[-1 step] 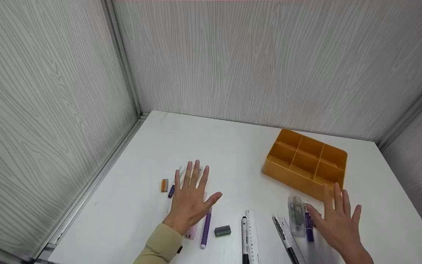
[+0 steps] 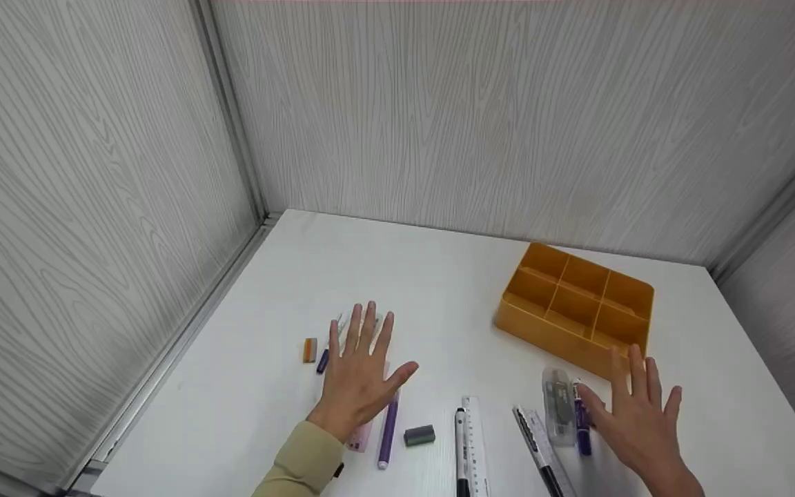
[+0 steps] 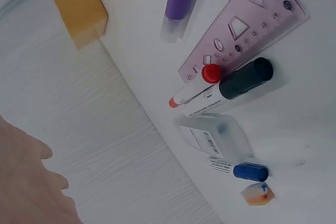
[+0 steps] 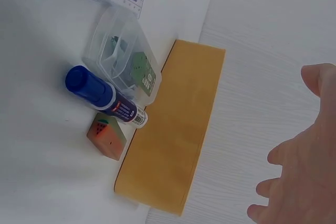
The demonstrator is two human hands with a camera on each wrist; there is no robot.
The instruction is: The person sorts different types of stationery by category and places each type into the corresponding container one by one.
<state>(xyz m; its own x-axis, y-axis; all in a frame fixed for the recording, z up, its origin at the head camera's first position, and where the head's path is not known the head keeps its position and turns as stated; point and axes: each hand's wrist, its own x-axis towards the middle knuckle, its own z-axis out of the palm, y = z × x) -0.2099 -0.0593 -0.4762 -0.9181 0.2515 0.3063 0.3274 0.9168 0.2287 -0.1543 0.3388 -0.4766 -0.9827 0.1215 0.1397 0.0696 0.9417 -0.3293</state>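
Note:
My left hand (image 2: 359, 379) is held spread above the left group of stationery, holding nothing. Under and around it lie a purple marker (image 2: 388, 431), a pink ruler (image 3: 247, 30), a red-capped marker (image 3: 195, 86), a black-capped marker (image 3: 239, 83), a clear plastic case (image 3: 223, 137), a blue-capped marker (image 3: 251, 172) and a small eraser (image 2: 310, 350). My right hand (image 2: 635, 421), fingers spread and also holding nothing, is beside a blue marker (image 4: 102, 94), a clear case (image 4: 123, 59) and a watermelon-patterned eraser (image 4: 107, 136). The hand hides this eraser in the head view.
An orange six-compartment box (image 2: 553, 338) stands at the back right, behind the right hand. Between the hands lie a dark green-grey block (image 2: 419, 435), a black-capped marker (image 2: 462, 449) along a clear ruler (image 2: 477, 449), and another marker (image 2: 534, 445) on a ruler. Pale panels enclose the white table (image 2: 397, 276).

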